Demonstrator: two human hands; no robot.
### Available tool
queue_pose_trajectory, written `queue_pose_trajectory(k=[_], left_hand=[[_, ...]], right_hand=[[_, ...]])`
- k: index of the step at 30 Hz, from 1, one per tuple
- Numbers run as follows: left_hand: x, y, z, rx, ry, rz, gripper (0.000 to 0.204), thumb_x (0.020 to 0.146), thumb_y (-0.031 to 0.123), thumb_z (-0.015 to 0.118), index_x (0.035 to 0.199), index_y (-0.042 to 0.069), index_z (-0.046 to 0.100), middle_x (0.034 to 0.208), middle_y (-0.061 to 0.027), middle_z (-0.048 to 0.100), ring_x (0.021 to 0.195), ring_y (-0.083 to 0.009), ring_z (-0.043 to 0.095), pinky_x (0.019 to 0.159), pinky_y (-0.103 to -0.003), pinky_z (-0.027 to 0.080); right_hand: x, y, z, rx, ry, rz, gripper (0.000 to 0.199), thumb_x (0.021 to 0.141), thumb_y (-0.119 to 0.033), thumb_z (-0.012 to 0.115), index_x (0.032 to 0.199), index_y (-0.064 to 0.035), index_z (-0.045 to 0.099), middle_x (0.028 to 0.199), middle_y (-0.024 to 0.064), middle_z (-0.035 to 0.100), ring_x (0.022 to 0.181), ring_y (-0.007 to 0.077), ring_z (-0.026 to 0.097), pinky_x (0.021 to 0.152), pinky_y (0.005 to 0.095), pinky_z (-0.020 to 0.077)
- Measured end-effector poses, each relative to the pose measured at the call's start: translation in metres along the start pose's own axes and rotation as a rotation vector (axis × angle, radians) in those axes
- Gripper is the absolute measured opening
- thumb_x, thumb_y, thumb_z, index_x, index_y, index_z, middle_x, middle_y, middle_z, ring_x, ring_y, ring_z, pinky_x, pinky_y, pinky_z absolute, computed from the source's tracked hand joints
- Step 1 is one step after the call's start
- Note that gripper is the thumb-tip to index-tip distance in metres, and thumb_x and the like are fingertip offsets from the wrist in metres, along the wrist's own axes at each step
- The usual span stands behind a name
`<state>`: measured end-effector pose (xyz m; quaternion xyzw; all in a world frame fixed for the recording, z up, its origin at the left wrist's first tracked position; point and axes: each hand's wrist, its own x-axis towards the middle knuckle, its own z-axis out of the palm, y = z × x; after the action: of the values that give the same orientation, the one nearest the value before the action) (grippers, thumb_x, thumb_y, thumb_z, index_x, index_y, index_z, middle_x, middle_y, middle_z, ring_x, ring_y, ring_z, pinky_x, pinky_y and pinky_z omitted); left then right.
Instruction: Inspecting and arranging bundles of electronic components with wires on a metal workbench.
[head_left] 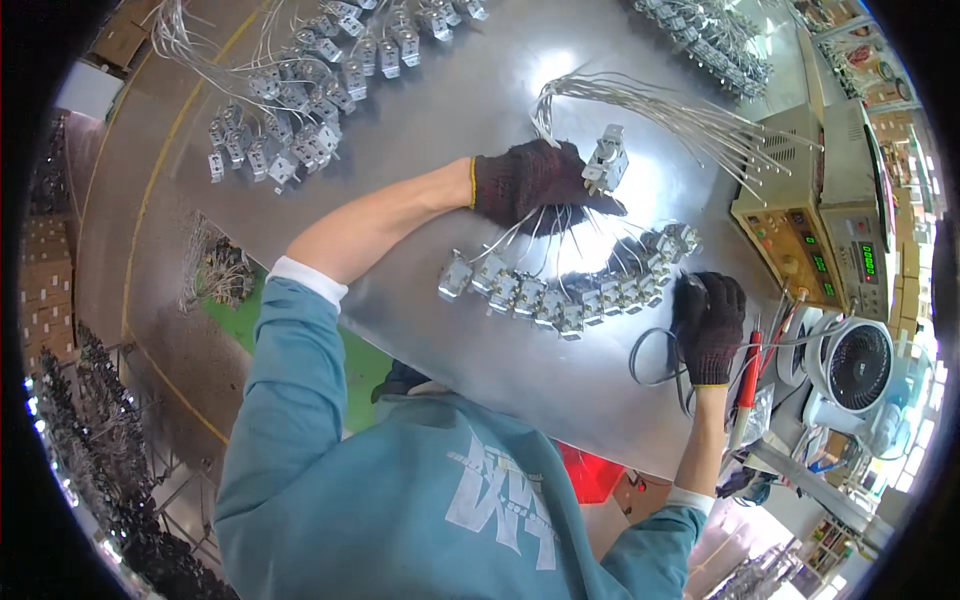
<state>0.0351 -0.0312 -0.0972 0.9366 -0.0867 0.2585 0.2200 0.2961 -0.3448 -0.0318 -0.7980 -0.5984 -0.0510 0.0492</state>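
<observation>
My left hand point(530, 185), in a dark knitted glove, is closed around a bundle of thin white wires point(640, 92). Their loose ends fan out to the right over the metal tabletop. Beyond its fingertips one small metal bracketed part point(606, 160) stands out from the others. Below the hand, more wires spread to an arc of several similar metal parts point(545, 302) on the table. My right hand point(708, 315), gloved alike, is curled at the right end of that arc. A thin dark cable point(638, 362) loops beside it; whatever its fingers hold is hidden.
At the right stand bench instruments point(800, 245) with green digits, a small fan point(858, 365) and a red-handled probe point(750, 372). Wired metal parts point(330, 80) are heaped at the far left, with another pile point(705, 45) at the far right. Something red point(590, 474) sits below the table's near edge.
</observation>
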Motion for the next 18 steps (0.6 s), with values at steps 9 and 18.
queue_pose_trajectory(k=[9, 18], left_hand=[[-0.004, -0.009, -0.003, -0.160, 0.004, -0.006, 0.066, 0.086, 0.010, 0.073, 0.151, 0.023, 0.063, 0.097, -0.0122, 0.073, 0.080, -0.0335, 0.071, 0.072, -0.047, 0.059], [-0.006, -0.015, 0.017, -0.466, -0.203, -0.305, 0.040, 0.111, 0.039, 0.060, 0.114, 0.002, 0.074, 0.115, -0.0116, 0.081, 0.088, -0.0197, 0.074, 0.076, -0.033, 0.060]], right_hand=[[0.009, -0.039, -0.053, 0.875, -0.096, 0.359, 0.029, 0.105, -0.016, 0.072, 0.128, 0.0006, 0.071, 0.110, 0.0057, 0.072, 0.079, 0.0096, 0.065, 0.069, 0.0261, 0.0539], [0.045, -0.059, -0.049, 0.814, -0.158, 0.271, 0.028, 0.103, -0.015, 0.074, 0.128, -0.0015, 0.074, 0.110, 0.0055, 0.075, 0.087, 0.0118, 0.068, 0.078, 0.0277, 0.0563]])
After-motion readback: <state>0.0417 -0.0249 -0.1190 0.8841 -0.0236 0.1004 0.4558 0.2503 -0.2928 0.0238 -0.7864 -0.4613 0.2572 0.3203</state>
